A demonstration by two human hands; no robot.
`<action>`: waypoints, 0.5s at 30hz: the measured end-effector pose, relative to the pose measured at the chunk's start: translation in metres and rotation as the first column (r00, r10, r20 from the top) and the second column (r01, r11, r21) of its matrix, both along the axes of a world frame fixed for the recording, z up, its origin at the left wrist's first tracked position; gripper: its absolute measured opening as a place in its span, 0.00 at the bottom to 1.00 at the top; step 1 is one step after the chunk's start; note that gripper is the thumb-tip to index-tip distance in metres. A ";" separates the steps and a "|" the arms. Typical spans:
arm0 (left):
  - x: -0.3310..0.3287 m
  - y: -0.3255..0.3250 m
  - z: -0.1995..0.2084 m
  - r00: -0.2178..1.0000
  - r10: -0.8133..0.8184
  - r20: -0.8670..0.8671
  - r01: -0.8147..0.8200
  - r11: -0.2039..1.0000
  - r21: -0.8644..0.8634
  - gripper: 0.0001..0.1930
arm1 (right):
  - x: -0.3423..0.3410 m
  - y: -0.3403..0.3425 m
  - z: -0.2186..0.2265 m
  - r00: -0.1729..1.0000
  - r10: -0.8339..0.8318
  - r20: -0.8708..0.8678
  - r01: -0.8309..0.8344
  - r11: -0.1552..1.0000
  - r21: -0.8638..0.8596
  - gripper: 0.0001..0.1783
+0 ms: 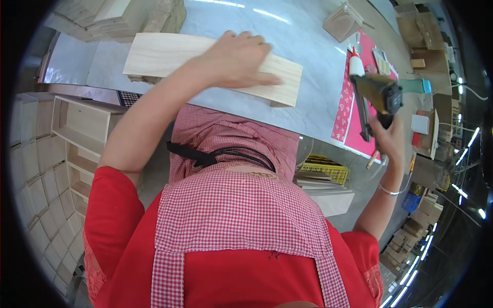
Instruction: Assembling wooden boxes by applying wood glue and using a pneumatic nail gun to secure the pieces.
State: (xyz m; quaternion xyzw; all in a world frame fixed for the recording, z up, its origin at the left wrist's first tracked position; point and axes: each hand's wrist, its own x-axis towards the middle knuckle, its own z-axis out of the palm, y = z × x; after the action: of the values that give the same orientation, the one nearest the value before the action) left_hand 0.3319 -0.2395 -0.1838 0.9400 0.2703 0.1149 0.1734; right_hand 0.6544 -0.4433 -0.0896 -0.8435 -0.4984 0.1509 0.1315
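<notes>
A long pale wooden panel (pixel 169 54) lies on the work table in front of me. An end piece shows beneath its right end. My left hand (pixel 239 59) rests across the panel, slightly blurred, its fingers bent over the far edge and its thumb apart toward the right end. Off to the right, my right hand (pixel 390 136) is closed around the grip of a yellow and black nail gun (pixel 381 95). The gun is held above the pink sheet (pixel 341 120), apart from the panel. Its fingertips are partly hidden behind the grip.
The pale, glossy table (pixel 318 108) carries a glue bottle (pixel 355 64) with a red tip and a small wooden box (pixel 343 23). Stacked wooden pieces (pixel 118 20) stand at the back left. Wooden drawers (pixel 82 123) are piled at left; a yellow crate (pixel 323 167) sits below the table.
</notes>
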 end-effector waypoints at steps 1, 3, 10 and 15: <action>-0.004 0.010 0.016 0.968 -0.060 -0.242 0.010 0.979 -0.203 0.32 | 0.017 -0.019 -0.014 0.999 -0.038 0.015 0.038 0.999 -0.026 0.25; -0.003 0.023 0.039 0.957 -0.081 -0.278 0.008 0.967 -0.255 0.30 | 0.055 -0.050 -0.061 0.985 0.025 0.168 -0.036 0.997 0.061 0.29; 0.025 0.064 0.111 0.989 0.101 0.106 -0.079 0.978 -0.193 0.21 | 0.081 -0.091 -0.162 0.832 -0.231 0.504 0.223 0.972 0.076 0.37; 0.026 0.025 0.094 0.595 0.593 0.543 0.070 0.635 -0.769 0.17 | 0.066 -0.073 -0.158 0.853 -0.281 0.439 0.327 0.944 -0.032 0.37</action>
State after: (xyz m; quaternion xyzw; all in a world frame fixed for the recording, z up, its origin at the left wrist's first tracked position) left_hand 0.3575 -0.2150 -0.0897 0.5922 0.3425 0.4079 0.6047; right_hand 0.7207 -0.5163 -0.2475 -0.9297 -0.3665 -0.0350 -0.0037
